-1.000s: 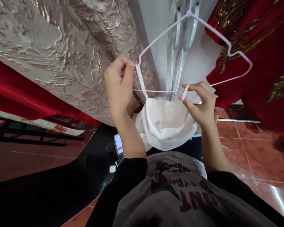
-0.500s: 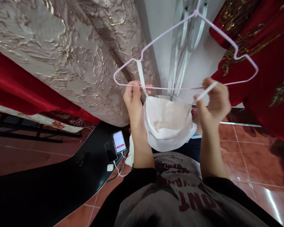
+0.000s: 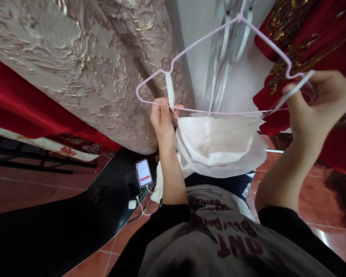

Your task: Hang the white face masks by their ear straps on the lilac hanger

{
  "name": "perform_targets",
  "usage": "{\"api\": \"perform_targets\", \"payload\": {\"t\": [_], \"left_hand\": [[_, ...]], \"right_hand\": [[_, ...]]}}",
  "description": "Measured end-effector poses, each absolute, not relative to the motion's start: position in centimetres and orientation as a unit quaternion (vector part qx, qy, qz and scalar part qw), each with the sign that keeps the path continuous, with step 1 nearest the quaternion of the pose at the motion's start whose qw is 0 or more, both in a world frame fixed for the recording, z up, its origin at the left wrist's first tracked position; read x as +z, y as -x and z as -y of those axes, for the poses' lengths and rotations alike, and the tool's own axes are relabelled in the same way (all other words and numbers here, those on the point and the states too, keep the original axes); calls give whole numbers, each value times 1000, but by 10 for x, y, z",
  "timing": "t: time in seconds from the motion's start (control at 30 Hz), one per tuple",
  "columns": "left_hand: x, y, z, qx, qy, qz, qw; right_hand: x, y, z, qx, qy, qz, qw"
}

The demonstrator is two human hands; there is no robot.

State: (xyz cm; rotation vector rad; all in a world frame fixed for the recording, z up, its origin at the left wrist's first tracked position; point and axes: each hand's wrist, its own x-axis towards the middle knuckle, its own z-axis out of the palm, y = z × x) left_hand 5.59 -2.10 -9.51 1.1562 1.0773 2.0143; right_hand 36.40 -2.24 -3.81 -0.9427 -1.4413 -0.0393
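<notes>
A pale pink clothes hanger (image 3: 239, 17) is held up in front of me, and a white strappy garment (image 3: 222, 136) hangs at its lower bar. The garment's left strap (image 3: 169, 88) is looped over the hanger's left notch. My left hand (image 3: 164, 125) is closed on the lower bar beside that strap, thumb in front. At the hanger's right shoulder, my right hand (image 3: 317, 96) pinches the right strap (image 3: 298, 89), which is pulled taut up from the garment. Part of the hanger's right end is hidden behind the right hand.
Shiny beige embossed cloth (image 3: 103, 65) hangs at the left, and red gold-embroidered fabric (image 3: 276, 73) at the right. A black surface (image 3: 83, 219) at lower left bears a lit phone (image 3: 144, 172), a dark phone (image 3: 133, 184), cables and a small white case (image 3: 132, 204). Red tiles (image 3: 325, 196) cover the floor.
My right hand has moved right and up with the strap, to the hanger's right notch. The garment has spread wider to the right. My left hand stays on the bar.
</notes>
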Motion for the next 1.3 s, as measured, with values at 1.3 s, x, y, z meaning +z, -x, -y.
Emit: {"api": "perform_targets", "payload": {"t": [1.3], "left_hand": [[-44,-20,66,658,-505,-385,404]], "right_hand": [[-93,-249,49,44,431,765,476]]}}
